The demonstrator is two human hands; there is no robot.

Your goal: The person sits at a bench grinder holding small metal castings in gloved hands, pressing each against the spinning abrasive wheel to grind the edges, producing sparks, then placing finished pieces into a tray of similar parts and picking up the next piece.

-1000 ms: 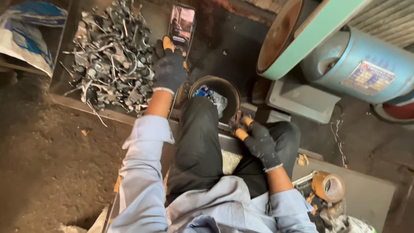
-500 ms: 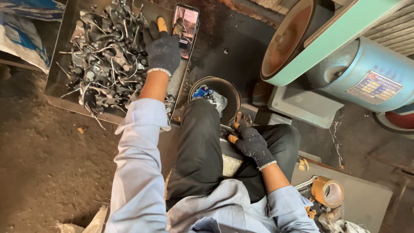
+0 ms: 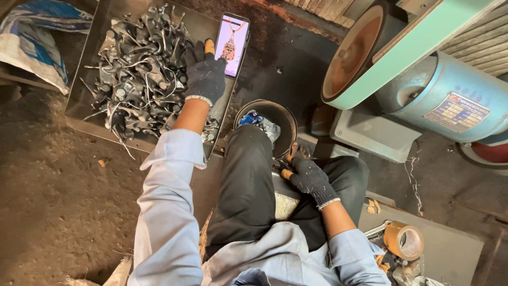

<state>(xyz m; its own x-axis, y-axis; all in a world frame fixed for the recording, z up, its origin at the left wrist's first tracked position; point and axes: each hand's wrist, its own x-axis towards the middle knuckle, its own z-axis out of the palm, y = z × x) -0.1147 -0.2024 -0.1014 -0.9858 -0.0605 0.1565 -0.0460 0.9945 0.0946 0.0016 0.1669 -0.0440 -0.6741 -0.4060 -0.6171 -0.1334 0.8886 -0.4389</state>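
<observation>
left hand (image 3: 205, 77), gloved, fingers spread flat, holding nothing, on parts (image 3: 140, 69) in tray (image 3: 87, 124) | phone (image 3: 232, 44) at 1 o'clock | right hand (image 3: 311, 179) on knee, grip unclear

I note dark knitted cloth gloves on both hands, left hand (image 3: 205, 78) and right hand (image 3: 309, 177), matt and coarse, with orange tips. The castings (image 3: 138, 74) are bare grey metal, dull with rough edges, lying in a scuffed sheet-metal tray (image 3: 90, 63). The phone (image 3: 232, 38) has a glossy glass face. The sleeve (image 3: 168, 212) is smooth pale blue woven cloth. The tape roll (image 3: 403, 241) is shiny brown plastic.
</observation>
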